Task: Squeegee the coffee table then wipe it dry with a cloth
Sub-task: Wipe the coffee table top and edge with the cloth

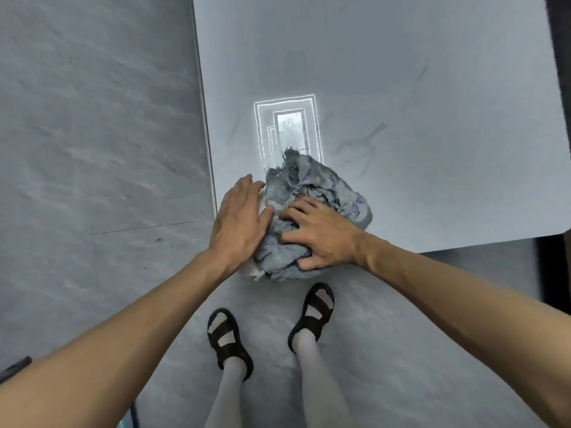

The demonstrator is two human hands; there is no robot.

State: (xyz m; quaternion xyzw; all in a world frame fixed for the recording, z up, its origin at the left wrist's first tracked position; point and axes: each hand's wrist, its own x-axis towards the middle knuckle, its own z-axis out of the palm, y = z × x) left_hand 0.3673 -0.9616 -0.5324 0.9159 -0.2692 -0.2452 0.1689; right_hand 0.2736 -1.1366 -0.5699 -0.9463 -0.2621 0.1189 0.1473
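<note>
A crumpled, frayed grey-blue cloth (312, 193) lies on the near left corner of the pale grey coffee table (417, 88) and hangs a little over its front edge. My right hand (321, 234) presses down on the cloth with fingers spread and curled into it. Beside it, my left hand (239, 223) lies flat with fingers together, on the cloth's left edge at the table corner. A white piece shows under the cloth by my left wrist. No squeegee is in view.
A ceiling light reflects as bright rectangles on the glossy tabletop (287, 128) just beyond the cloth. Grey marbled floor (92, 134) lies left of the table and under my sandalled feet (228, 341). A dark object (15, 367) sits at the lower left edge.
</note>
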